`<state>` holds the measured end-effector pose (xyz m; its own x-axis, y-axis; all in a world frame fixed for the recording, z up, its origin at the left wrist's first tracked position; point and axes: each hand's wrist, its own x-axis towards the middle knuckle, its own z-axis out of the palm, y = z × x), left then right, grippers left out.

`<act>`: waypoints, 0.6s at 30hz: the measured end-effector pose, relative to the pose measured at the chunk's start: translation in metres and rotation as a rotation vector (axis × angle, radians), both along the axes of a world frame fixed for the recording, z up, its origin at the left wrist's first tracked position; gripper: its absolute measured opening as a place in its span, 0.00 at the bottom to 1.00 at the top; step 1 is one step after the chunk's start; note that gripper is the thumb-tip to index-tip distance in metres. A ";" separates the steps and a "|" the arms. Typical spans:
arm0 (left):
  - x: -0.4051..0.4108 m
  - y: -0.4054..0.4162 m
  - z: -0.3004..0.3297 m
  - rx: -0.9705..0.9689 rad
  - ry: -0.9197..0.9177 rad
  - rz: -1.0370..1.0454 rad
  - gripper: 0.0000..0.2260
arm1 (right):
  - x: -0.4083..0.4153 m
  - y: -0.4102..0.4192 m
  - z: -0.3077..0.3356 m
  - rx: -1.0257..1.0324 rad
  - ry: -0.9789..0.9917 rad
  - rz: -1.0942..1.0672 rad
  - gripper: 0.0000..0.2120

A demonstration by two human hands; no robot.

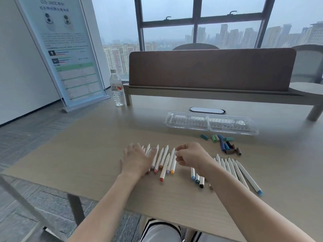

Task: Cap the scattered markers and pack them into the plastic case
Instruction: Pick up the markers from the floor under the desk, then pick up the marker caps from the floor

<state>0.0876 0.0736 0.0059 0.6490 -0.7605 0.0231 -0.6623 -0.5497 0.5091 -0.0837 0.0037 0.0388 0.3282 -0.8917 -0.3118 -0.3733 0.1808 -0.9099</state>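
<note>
Several white-barrelled markers (164,159) lie side by side in the middle of the table, coloured ends toward me. My left hand (137,158) lies flat on the left part of this row, fingers spread. My right hand (191,157), fingers loosely curled, hovers at the row's right edge and touches the tip of one marker; whether it pinches it I cannot tell. A second group of markers (237,172) lies to the right, partly under my right wrist. Loose caps (225,143) in green, blue and brown sit behind them. The clear plastic case (211,123) lies open further back.
A water bottle (118,89) stands at the back left by a raised shelf (209,95) with a brown divider panel. A poster stand (70,55) stands left of the table on the floor. The table's near edge (157,212) runs just above my knees.
</note>
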 end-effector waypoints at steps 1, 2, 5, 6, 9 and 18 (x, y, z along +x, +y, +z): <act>-0.001 0.006 0.006 -0.063 0.013 0.010 0.31 | 0.001 0.002 0.001 -0.031 -0.009 0.025 0.08; -0.001 0.008 0.012 -0.105 0.023 0.007 0.28 | 0.002 0.002 0.001 -0.060 -0.018 0.033 0.08; 0.003 0.018 0.026 -0.213 0.045 0.041 0.16 | 0.006 0.007 0.004 -0.144 -0.023 0.070 0.06; 0.003 0.024 0.029 -0.253 0.053 0.067 0.13 | 0.008 0.009 0.006 -0.175 -0.016 0.090 0.05; 0.005 0.047 0.037 -0.341 0.061 0.154 0.09 | 0.020 0.020 0.014 -0.255 -0.010 0.157 0.06; 0.049 0.193 0.041 -0.448 0.051 0.452 0.09 | 0.118 0.117 0.023 -0.367 -0.099 0.454 0.08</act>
<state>0.1364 0.2667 0.0472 0.9120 -0.3353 0.2363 -0.3840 -0.4952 0.7793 0.0343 0.1203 0.0619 0.7142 -0.6987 0.0416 -0.2501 -0.3102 -0.9172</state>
